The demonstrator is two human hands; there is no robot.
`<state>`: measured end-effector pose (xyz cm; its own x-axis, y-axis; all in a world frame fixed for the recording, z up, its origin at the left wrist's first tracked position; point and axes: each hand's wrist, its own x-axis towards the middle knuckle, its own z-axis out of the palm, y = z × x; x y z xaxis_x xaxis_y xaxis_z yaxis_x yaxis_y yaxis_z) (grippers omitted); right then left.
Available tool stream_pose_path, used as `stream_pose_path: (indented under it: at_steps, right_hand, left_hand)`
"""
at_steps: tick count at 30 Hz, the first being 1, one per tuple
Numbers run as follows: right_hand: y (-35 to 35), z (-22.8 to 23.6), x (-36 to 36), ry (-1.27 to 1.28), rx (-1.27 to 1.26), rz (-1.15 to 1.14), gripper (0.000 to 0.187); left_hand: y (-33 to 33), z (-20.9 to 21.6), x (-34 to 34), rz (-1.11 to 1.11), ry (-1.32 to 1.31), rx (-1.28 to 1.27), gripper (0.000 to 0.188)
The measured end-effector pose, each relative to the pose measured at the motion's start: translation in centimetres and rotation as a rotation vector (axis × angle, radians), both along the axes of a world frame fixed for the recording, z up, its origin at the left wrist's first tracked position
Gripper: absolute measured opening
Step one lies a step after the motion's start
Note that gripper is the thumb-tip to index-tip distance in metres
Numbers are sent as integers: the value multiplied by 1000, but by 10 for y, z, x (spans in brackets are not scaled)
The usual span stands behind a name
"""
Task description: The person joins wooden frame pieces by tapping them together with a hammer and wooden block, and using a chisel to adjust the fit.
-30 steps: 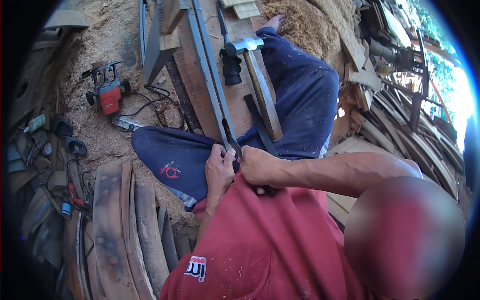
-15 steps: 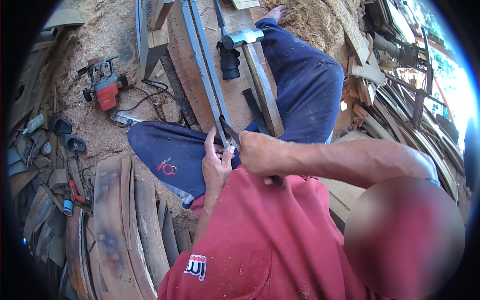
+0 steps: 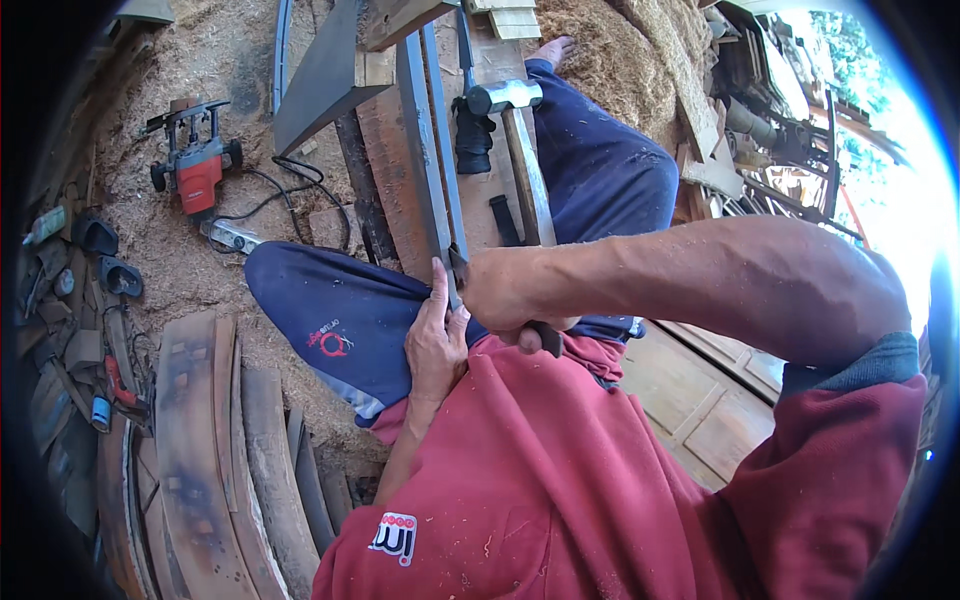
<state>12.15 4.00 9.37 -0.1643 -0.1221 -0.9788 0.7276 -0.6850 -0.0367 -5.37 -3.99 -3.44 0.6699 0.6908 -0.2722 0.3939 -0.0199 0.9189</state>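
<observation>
My right hand (image 3: 500, 285) is closed around one dark tool (image 3: 548, 340), its blade at the slot of one grey bar (image 3: 421, 140). My left hand (image 3: 437, 340), half open, touches the bar's near end, between my legs. My right elbow is bent outward. One hammer (image 3: 527, 175) lies right of the bar.

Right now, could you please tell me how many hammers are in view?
1: the hammer lies just beyond the right hand; others may be hidden.
</observation>
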Motion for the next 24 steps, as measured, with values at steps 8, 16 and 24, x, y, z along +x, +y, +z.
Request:
stream_pose_path:
  at_steps: [8, 16, 24]
  right_hand:
    - [-24, -53, -7, -185, -287, -388, 7]
    - [-89, -13, 5, 437, 633, 476, 10]
    - [-94, -9, -30, 256, 1016, 819, 12]
  left_hand:
    - [6, 9, -5, -2, 108, -168, 73]
    - [-5, 7, -7, -2, 172, -172, 83]
    - [-1, 16, -1, 104, 106, -228, 88]
